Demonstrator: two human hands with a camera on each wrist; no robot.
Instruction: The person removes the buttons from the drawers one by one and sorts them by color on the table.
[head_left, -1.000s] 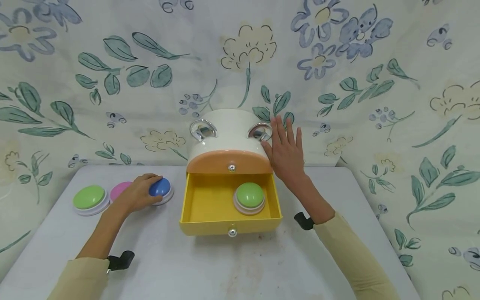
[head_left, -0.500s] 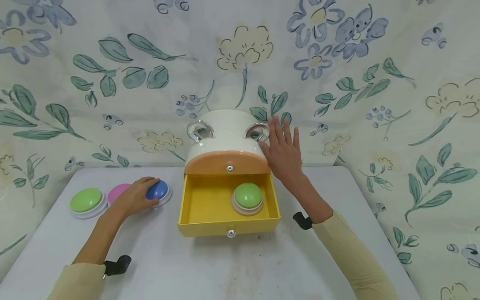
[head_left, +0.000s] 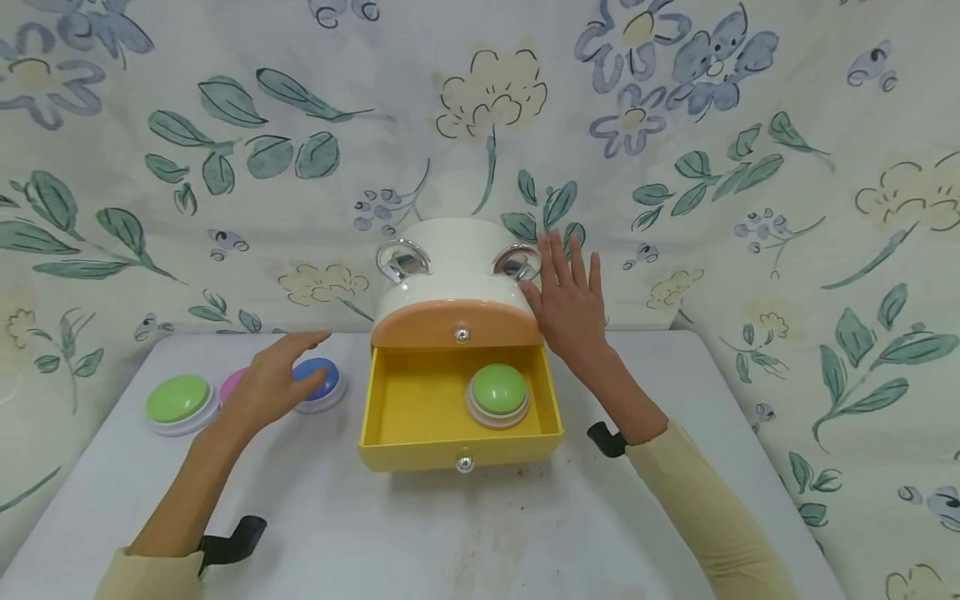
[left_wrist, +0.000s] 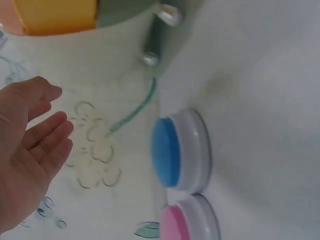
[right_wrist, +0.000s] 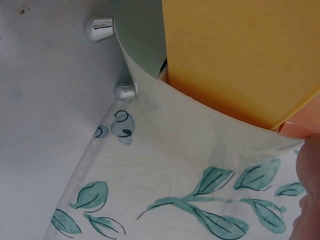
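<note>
A white drawer cabinet (head_left: 450,262) with an orange upper drawer front (head_left: 457,327) stands at the back of the table. Its yellow lower drawer (head_left: 408,400) is pulled out and holds a green dome button (head_left: 498,390). My right hand (head_left: 568,296) lies flat against the cabinet's right side, fingers straight. My left hand (head_left: 273,379) hovers open just above the blue dome button (head_left: 321,379), holding nothing; in the left wrist view the blue button (left_wrist: 172,150) sits apart from my fingers (left_wrist: 42,132). A pink button (head_left: 232,383) and another green button (head_left: 178,400) lie further left.
The grey table (head_left: 420,533) has bare room in front of the drawer. A floral cloth (head_left: 675,167) hangs behind and at both sides. Chrome ring handles (head_left: 401,258) sit on the cabinet top. Chrome feet (right_wrist: 100,27) show under the cabinet.
My left hand has lifted off the blue button and its fingers have straightened. The right hand stays against the cabinet.
</note>
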